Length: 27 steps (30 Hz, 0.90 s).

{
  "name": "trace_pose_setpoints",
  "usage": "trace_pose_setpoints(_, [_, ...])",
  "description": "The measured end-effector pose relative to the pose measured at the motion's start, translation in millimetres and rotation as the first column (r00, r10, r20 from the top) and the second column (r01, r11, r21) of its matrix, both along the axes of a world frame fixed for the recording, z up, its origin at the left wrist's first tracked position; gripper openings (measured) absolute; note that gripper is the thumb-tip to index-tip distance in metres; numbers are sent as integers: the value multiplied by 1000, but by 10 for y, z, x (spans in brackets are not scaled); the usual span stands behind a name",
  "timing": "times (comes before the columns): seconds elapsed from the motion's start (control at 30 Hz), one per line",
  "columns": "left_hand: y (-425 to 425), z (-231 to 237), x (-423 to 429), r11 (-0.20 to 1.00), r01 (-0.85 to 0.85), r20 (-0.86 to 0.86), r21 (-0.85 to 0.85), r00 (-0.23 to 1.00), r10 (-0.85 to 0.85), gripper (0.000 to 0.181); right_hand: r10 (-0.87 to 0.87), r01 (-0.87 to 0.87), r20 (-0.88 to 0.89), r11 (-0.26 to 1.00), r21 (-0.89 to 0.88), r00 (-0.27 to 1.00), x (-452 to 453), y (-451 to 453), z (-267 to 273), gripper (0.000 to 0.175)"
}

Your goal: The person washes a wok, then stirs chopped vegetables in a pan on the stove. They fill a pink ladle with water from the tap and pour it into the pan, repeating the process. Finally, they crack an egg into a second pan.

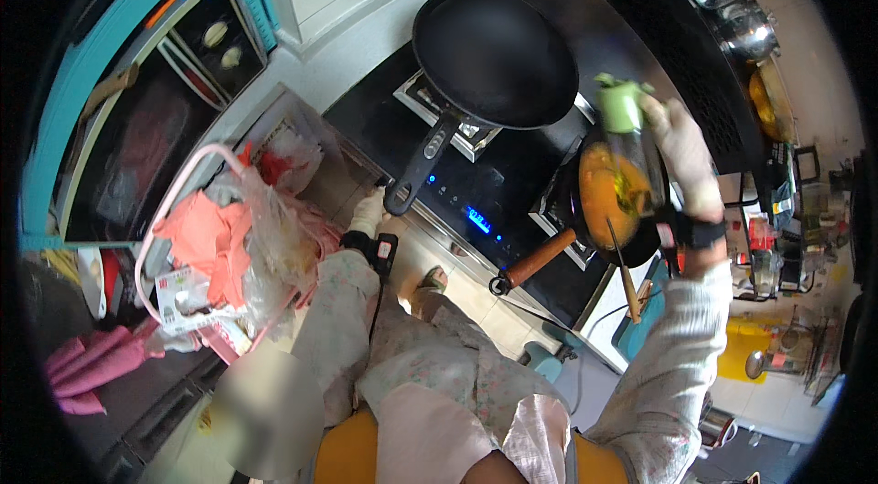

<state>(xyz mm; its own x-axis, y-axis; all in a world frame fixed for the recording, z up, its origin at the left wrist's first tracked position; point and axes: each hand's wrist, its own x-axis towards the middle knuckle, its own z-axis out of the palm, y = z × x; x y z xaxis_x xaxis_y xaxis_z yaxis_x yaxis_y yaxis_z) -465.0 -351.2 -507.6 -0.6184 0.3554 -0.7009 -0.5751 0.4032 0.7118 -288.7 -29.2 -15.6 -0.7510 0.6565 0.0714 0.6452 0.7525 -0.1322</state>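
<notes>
My right hand (679,148), in a pale glove, grips an oil bottle with a green top (621,108). Yellow-green oil shows through its clear body, which overlaps the pot in view. Below it, a dark pot with a wooden handle (542,257) sits on the right burner with orange contents (603,192). A utensil with a wooden handle (630,295) leans in that pot. My left hand (369,213), also gloved, is at the cooktop's front edge, close beside the handle of a black frying pan (494,58). Its fingers are partly hidden, so its grip is unclear.
The black glass cooktop (370,127) has a lit blue display. A pink-rimmed basket (147,244) with cloths and plastic bags stands left, below a microwave oven (137,161). A dark range hood (713,93) overhangs the right. Jars and racks (768,237) line the far right.
</notes>
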Motion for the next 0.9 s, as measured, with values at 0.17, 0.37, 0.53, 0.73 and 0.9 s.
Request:
trace_pose_setpoints(0.17, [-176,83,-59,853,289,-666,-435,534,-520,37,208,-261,350,959,113,913,-1104,-83,-123,55])
trace_pose_setpoints(0.37, [-171,1856,-29,774,-320,366,547,922,122,34,235,-278,499,961,12,834,-1902,-112,-277,53])
trace_pose_setpoints(0.53, [-14,2957,-59,693,134,152,708,930,-335,33,242,-305,617,952,-4,748,-2405,-142,-495,53])
trace_pose_setpoints(0.73, [10,3184,28,771,178,42,611,966,-256,35,297,-351,484,936,23,823,-2690,25,-670,53])
trace_pose_setpoints(0.9, [-113,3203,-90,804,199,38,561,963,-265,37,224,-292,419,951,106,880,-2770,334,-664,53])
